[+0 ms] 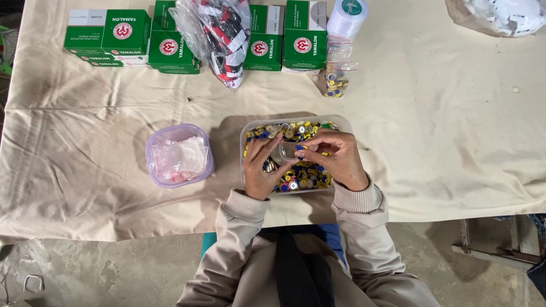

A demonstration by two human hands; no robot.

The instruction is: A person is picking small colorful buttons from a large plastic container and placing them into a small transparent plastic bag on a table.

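Observation:
A clear plastic tub (344, 122) full of small round yellow, blue and metal-coloured pieces (298, 129) sits on the cream cloth right before me. Both hands hover over it. My left hand (259, 169) and my right hand (339, 159) together pinch a small clear plastic bag (286, 150) between their fingertips. A blue piece shows at my right fingertips. Beige sleeves cover both wrists.
A lilac-tinted tub (156, 167) holding small clear bags stands to the left. Along the far edge lie green and white boxes (107, 37), a clear bag of red, white and black items (222, 35), a white spool (347, 17) and small filled bags (334, 79). A crumpled bag (500, 16) lies far right.

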